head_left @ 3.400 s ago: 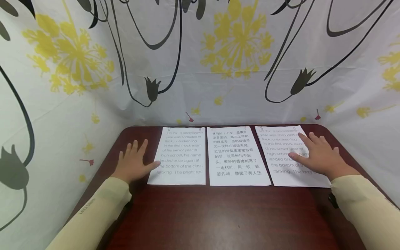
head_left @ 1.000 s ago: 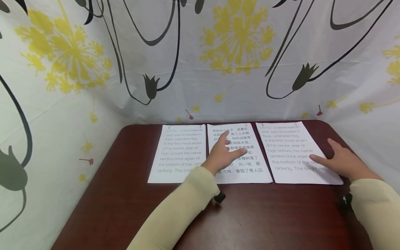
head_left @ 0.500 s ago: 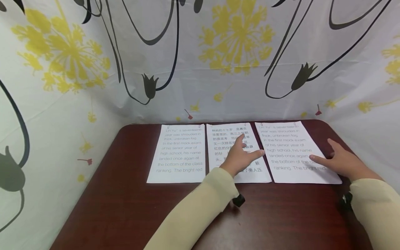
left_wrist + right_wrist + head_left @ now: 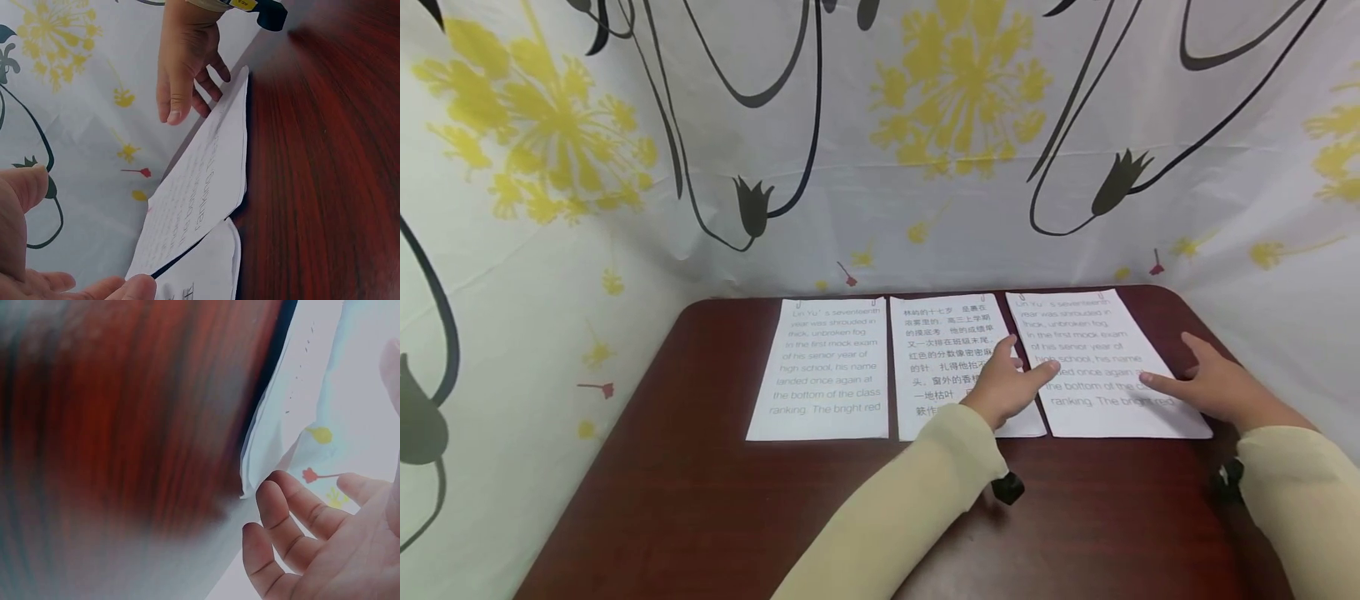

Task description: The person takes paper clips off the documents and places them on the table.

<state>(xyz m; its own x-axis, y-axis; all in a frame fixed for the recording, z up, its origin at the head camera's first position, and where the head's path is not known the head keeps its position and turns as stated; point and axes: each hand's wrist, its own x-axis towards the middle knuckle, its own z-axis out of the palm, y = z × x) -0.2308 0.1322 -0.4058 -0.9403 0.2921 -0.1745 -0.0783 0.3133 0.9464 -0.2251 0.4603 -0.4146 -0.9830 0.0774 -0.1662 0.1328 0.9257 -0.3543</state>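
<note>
Three clipped sets of printed paper lie side by side on the table. The left set (image 4: pixel 820 375) and the right set (image 4: pixel 1078 333) carry English text; the middle set (image 4: pixel 936 358) carries Chinese characters. My left hand (image 4: pixel 1006 385), fingers extended and thumb spread, is over the gap between the middle and right sets, hiding some Chinese text. Its thumb overlaps the right set in the head view. My right hand (image 4: pixel 1225 387) is at the right set's right edge, thumb over the lower lines and fingers apart. Neither hand holds anything.
The dark red-brown wooden table (image 4: pixel 737 517) extends toward me in front of the papers. Behind and on both sides hangs a white curtain (image 4: pixel 820 217) printed with yellow flowers and grey stems. Small clips sit along the papers' top edges. A black wrist device (image 4: pixel 1007 487) is under my left cuff.
From the left set's side, my left hand has crossed over the middle set to the right set's edge. My right hand earlier shifted right, off most of the right set's text. The papers stay put.
</note>
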